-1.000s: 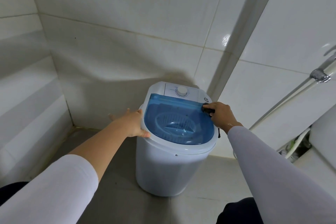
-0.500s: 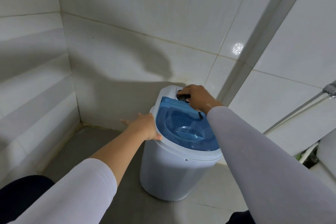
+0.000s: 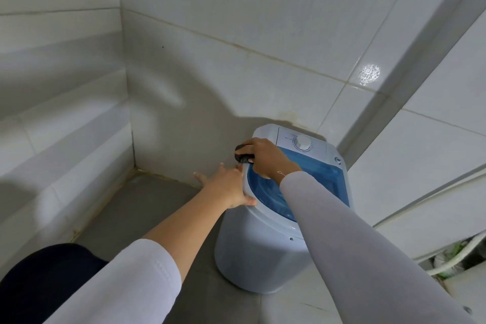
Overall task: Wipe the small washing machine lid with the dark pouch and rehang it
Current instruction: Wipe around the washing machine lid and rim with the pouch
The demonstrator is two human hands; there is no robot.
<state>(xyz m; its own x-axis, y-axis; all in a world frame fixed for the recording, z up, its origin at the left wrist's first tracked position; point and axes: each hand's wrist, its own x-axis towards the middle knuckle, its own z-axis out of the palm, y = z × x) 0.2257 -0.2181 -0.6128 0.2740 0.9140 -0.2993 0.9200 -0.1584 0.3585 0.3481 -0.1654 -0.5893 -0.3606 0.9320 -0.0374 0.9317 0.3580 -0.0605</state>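
Tiles cover the corner walls (image 3: 263,21), and against them on the floor stands the washing machine (image 3: 263,252), its white dial (image 3: 302,142) at the far side. Through the blue see-through lid (image 3: 315,184) the tub looks empty, though the sleeve hides part. Her left hand (image 3: 228,188) rests on the left rim, fingers straight and spread, likely to steady it. Her right hand (image 3: 265,158) curls tightly round the dark pouch (image 3: 243,156), pressing it on the far-left edge of the lid to wipe.
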